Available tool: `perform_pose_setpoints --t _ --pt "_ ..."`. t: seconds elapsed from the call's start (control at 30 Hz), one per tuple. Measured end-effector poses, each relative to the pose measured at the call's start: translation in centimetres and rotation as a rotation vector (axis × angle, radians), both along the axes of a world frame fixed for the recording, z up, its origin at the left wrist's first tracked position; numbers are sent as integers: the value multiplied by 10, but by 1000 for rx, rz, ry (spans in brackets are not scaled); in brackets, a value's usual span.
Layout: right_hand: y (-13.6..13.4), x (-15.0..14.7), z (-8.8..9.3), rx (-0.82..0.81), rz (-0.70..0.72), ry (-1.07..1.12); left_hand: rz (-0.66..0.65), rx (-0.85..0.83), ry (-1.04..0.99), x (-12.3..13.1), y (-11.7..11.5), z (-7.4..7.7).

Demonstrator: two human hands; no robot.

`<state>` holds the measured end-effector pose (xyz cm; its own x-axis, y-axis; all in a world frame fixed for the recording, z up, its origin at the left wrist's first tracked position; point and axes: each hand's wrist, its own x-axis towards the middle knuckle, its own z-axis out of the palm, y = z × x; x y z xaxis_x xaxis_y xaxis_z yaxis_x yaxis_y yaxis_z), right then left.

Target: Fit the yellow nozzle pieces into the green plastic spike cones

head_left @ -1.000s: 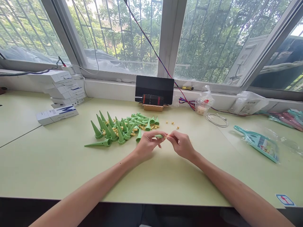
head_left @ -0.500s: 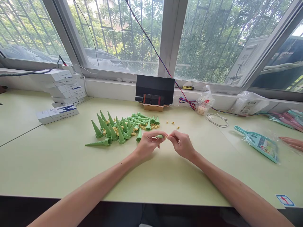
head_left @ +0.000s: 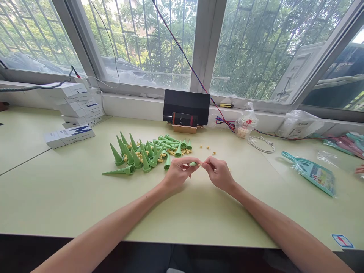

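My left hand (head_left: pixel 176 174) is closed around a green plastic spike (head_left: pixel 192 164), mostly hidden by the fingers, with its end toward the right. There my right hand (head_left: pixel 218 174) pinches a small yellow plastic piece (head_left: pixel 199 164), and the fingertips of both hands nearly meet. Whether the piece sits in the spike is too small to tell. To the left lies a pile of green cone spikes (head_left: pixel 145 163), some upright and others on their sides, with yellow pieces (head_left: pixel 138 155) among them. A few loose yellow pieces (head_left: pixel 207 148) lie beyond my hands.
A tablet (head_left: pixel 186 104) and a phone (head_left: pixel 184 119) stand by the window. White boxes (head_left: pixel 69 136) are stacked at left. On the right are a coiled white cable (head_left: pixel 260 145), a bagged turquoise dustpan (head_left: pixel 313 172) and another person's fingers (head_left: pixel 360 169) at the edge.
My hands stay almost still, holding the spike and yellow piece together. The other person's hand has drawn back to the right, mostly out of view. A yellowish bit now shows beside my right hand.
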<state>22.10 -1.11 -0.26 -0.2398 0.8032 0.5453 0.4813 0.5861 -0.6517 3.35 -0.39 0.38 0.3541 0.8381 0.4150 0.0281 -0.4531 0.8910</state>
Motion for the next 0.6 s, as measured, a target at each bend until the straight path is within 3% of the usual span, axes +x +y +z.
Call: perform_pose_setpoints --t 0.6 --pt "0 0 1 -11 -13 -20 43 -11 27 -1 0 1"
